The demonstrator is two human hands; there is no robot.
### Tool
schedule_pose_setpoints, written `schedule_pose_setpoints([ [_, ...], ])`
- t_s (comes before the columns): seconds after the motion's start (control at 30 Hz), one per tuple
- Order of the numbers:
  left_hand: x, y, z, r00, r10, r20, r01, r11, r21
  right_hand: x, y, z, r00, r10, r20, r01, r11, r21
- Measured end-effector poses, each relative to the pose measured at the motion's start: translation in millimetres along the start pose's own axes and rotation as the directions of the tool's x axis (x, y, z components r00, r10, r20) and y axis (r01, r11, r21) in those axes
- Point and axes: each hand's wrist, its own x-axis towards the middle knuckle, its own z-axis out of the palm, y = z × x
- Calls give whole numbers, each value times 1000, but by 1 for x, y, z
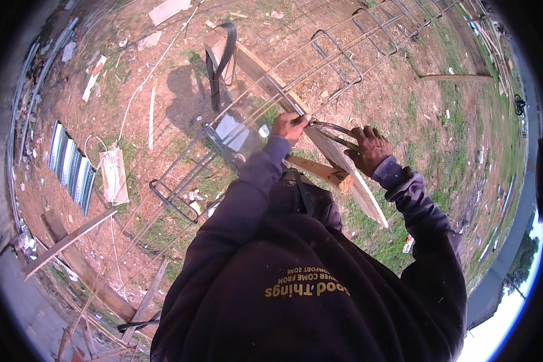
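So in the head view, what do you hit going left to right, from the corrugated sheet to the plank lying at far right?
Corrugated metal sheet → flat brown board → black strap → left hand → pliers → right hand → plank on the ground.

So the pincers (335,128) are dark and worn, lying roughly sideways, handles spread a bit, nose pointing left near the board's edge. The rebar cage (339,53) is long thin brownish rods with dark bent loops, running diagonally from lower left to upper right, crossing the pale wooden board (357,181). Can't tell if that board's one piece.
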Motion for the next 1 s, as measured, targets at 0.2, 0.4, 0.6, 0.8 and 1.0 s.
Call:
schedule_pose_setpoints([
  [0.2, -1, -2, 1, 997, 19, -80, -19, 1000, 8, 48, 31, -12, 988, -145, 45, 152, 947, -283],
  [0.4, 0, 2, -4, 970, -209, 124, 218, 973, -72, 59, 32, -23, 961, -242, 132, 269, 927, -262],
  [0.6, -4, -9, 8, 981, 38, -190, -8, 988, 153, 25, 2, -13, 876, -36, 481, -201, 879, 433],
  [0.8, -1, -2, 2, 995, -85, -51, 87, 996, 23, 35, 21, -29, 951, -44, 307, -1, 989, 145],
  [1.0, -5, 22, -9, 955, -275, 109, 285, 955, -84, 70, 32, -55, 850, -526, 39, 508, 798, -324],
])
